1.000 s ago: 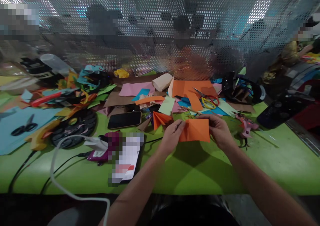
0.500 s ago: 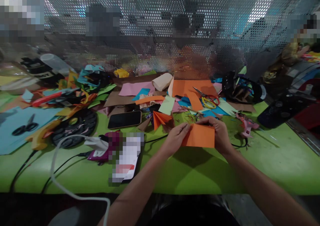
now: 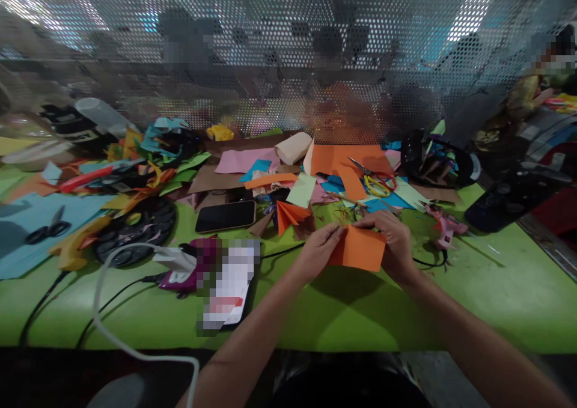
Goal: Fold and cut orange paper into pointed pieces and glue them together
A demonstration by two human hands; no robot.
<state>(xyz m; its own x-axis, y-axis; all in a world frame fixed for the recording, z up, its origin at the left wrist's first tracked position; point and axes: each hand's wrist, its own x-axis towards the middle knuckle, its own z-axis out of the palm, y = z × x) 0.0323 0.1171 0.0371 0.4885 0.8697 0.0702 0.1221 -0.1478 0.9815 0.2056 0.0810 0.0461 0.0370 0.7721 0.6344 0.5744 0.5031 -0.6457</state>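
At the left edge of the frame, a light-blue sheet [image 3: 18,258] lies on the green bench [image 3: 496,306], with black-handled scissors [image 3: 48,231] resting on it. Just right of these, a yellow glue gun [image 3: 81,243] trails a black cord toward the lower left, its upper end beside a round black dish [image 3: 135,237]. Above the dish lie a red-handled tool [image 3: 88,179] and coloured paper scraps. Left of centre, a white plug [image 3: 174,259] sits on a purple power strip [image 3: 171,282]; a white cable loops down to the bottom edge. Next come a dark smartphone [image 3: 225,216] and, below it, a second phone [image 3: 234,282] with a lit screen, partly blurred out.

Slightly right of centre, the left hand [image 3: 318,250] pinches the left side of an orange paper rectangle [image 3: 358,252], thumb and fingers closed on it. The right hand [image 3: 391,240] grips the same piece at its upper right, fingers curled narrow along the edge. The paper is tilted, and a shadow falls on the bench beneath. Pleated orange paper [image 3: 291,216] lies behind the left hand.

Above the right hand are scissors with red and yellow handles [image 3: 378,182]. Farther right lie a pink glue gun [image 3: 446,231], then a dark bottle [image 3: 509,197] leaning at the bench's right side. Another person's gold sleeve [image 3: 520,101] shows at the upper right.
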